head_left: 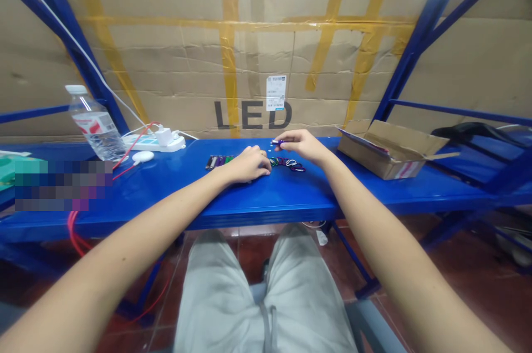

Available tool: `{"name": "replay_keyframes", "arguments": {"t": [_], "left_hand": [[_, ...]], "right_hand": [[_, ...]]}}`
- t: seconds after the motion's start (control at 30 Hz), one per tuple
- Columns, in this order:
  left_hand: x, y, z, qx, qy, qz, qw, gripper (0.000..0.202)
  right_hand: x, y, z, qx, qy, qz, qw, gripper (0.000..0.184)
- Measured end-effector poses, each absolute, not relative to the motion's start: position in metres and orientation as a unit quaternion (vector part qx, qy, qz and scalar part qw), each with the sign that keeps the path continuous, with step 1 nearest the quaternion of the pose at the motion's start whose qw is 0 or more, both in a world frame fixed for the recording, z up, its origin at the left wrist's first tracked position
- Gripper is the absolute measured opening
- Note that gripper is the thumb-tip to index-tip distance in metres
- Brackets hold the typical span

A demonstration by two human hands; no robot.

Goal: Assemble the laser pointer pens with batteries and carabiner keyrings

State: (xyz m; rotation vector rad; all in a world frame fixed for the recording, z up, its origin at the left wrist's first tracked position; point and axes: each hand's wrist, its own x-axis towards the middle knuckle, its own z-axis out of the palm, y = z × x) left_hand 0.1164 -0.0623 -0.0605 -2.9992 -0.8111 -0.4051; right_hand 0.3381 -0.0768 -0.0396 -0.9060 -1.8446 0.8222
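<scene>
My left hand rests knuckles-up on the blue shelf, fingers curled over something I cannot make out, beside a row of small dark, purple and green cylinders. My right hand hovers just above the shelf and pinches a small purple and white piece between thumb and fingertips. Under and between the hands lies a cluster of small coloured clip-like pieces.
An open cardboard box sits on the shelf at the right. A plastic water bottle, a white power strip with plug and red cable lie at the left. A cardboard wall marked LED closes the back. My knees are below.
</scene>
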Motion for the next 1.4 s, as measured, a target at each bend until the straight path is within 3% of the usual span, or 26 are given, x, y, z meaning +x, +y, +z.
{"name": "replay_keyframes", "arguments": {"t": [0.2, 0.7, 0.83, 1.1, 1.4], "left_hand": [[0.114, -0.063, -0.059, -0.939, -0.301, -0.149, -0.071, 0.013], [0.117, -0.072, -0.056, -0.953, -0.246, -0.171, -0.048, 0.011], [0.117, -0.073, -0.058, -0.95, -0.257, -0.178, -0.022, 0.023], [0.12, -0.067, -0.061, -0.959, -0.243, -0.136, -0.046, 0.015], [0.116, -0.069, -0.053, -0.909, -0.2, -0.36, 0.064, 0.017]], "right_hand": [[0.335, -0.075, -0.047, -0.297, -0.755, 0.386, 0.439, 0.023], [0.333, -0.071, -0.05, -0.308, -0.769, 0.374, 0.416, 0.023], [0.334, -0.069, -0.051, -0.317, -0.765, 0.379, 0.414, 0.024], [0.334, -0.069, -0.052, -0.328, -0.77, 0.369, 0.405, 0.023], [0.33, -0.07, -0.051, -0.34, -0.766, 0.367, 0.403, 0.021]]}}
